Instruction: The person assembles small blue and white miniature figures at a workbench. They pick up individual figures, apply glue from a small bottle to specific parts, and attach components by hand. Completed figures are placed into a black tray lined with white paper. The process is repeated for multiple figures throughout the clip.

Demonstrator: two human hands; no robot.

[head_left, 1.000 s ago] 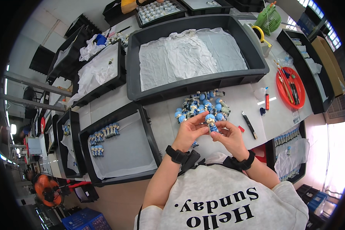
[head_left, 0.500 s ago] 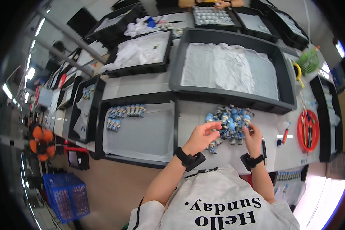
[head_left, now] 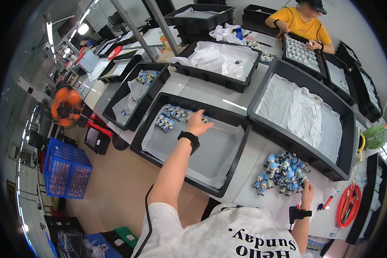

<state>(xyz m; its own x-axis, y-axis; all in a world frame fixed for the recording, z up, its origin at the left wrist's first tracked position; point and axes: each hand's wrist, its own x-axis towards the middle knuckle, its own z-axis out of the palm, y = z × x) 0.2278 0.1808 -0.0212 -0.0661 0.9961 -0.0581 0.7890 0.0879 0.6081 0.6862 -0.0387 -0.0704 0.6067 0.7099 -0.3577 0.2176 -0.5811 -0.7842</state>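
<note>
My left hand (head_left: 198, 124) reaches over the shallow black tray (head_left: 159, 162), thumb and fingers spread beside a row of small blue-and-white figurines (head_left: 173, 112). What lies under its palm is hidden. A shorter group of figurines (head_left: 164, 123) stands in front of that row, on the tray's pale liner. To the right, a heap of blue-capped figurines (head_left: 284, 173) lies on the white table. At the heap's right edge my right hand (head_left: 307, 194) has its fingers closed on a figurine, partly hidden by the fingers.
A large black bin (head_left: 297, 132) lined with white cloth stands behind the heap. A narrow black tray (head_left: 131, 92) is at the left. Right of my hand are a red-and-white pen (head_left: 327, 202) and a red basket (head_left: 340, 215) of tools. A co-worker (head_left: 307, 23) handles a filled tray across the table.
My left hand has gone from the heap leftward to the row in the tray. My right hand stays at the heap's right edge. The view has swung left.
</note>
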